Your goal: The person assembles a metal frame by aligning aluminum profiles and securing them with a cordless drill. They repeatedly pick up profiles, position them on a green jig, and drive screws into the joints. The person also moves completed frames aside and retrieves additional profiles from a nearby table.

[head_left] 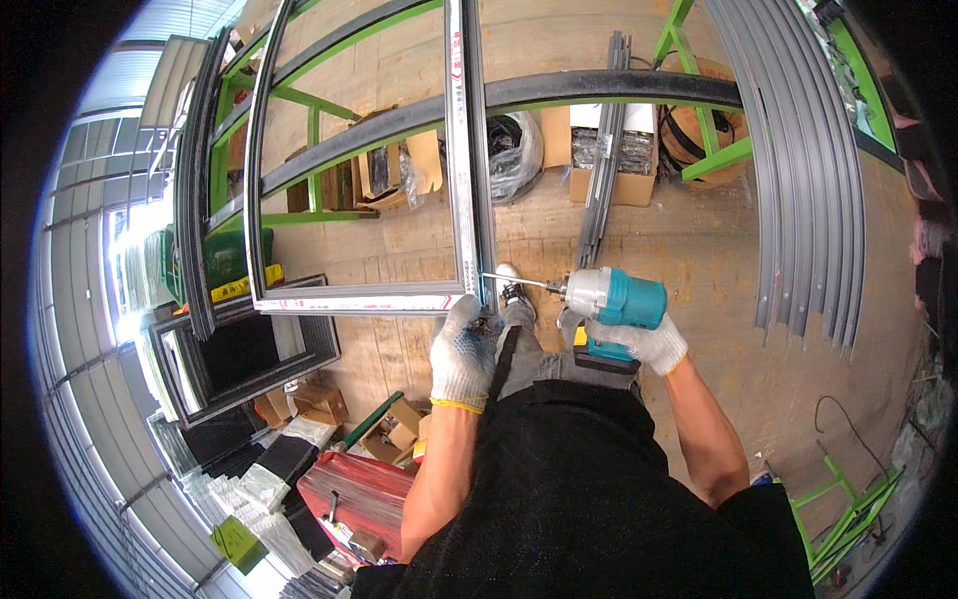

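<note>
A large rectangular window frame point(461, 180), grey with white printed film, lies across padded green rails in front of me. My left hand point(464, 351), in a white knitted glove with blue on the palm side, is closed on the frame's near right corner. In my gloved right hand point(639, 344) is a teal cordless drill point(614, 298), gripped by its handle and held level. Its long thin bit point(519, 281) points left, and the tip meets the outer side of the frame close to the corner. Whether the tip has entered the profile cannot be made out.
Long grey profiles point(808, 180) hang over a rack at right; more point(604, 150) lean on an open carton point(639, 185). A padded rail point(609, 88) crosses beyond the frame. Left stand dark frames point(249, 349) and a red film-wrapped box point(349, 489). Green metal stands point(848, 509) sit lower right.
</note>
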A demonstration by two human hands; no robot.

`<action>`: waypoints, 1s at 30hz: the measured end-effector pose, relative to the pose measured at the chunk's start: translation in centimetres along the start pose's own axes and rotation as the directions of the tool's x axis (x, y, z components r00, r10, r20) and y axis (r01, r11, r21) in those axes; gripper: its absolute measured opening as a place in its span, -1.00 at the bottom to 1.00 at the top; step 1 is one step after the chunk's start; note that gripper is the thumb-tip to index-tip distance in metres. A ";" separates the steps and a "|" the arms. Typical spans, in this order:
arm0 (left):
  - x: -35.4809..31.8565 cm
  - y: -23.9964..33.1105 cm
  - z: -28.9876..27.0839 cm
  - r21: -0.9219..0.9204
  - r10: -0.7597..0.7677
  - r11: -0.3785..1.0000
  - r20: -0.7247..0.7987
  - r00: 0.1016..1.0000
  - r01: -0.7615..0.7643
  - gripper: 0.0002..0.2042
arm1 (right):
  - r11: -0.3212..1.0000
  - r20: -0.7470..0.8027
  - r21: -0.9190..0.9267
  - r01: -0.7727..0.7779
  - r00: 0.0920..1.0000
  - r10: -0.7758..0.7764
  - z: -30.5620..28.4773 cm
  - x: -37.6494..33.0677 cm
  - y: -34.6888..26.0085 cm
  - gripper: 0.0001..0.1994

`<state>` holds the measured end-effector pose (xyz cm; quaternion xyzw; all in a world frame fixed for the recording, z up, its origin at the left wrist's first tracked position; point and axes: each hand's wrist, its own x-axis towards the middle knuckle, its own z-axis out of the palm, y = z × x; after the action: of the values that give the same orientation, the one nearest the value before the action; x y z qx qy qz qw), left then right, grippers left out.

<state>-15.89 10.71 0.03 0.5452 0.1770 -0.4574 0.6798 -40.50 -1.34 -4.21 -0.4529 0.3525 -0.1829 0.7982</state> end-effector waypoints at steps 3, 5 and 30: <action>0.4 0.2 0.0 -0.014 0.008 1.000 0.001 1.000 -0.008 -0.87 | 0.997 0.115 0.013 -0.081 0.990 0.079 -0.7 1.1 -0.8 -0.45; 0.5 0.4 -0.4 0.005 0.007 1.000 0.037 0.999 -0.008 -0.84 | 0.960 0.176 0.128 -0.249 0.958 0.225 -1.4 2.1 -1.4 -0.49; -0.3 1.2 0.7 0.062 0.167 0.983 0.062 0.984 -0.171 -0.76 | 0.756 0.323 -0.577 0.310 0.936 -0.137 -4.2 7.1 -0.6 -0.48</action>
<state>-15.25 10.23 1.15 0.5674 0.0954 -0.4192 0.7023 -38.66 -8.47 -8.00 -0.7486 0.2273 -0.0906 0.6163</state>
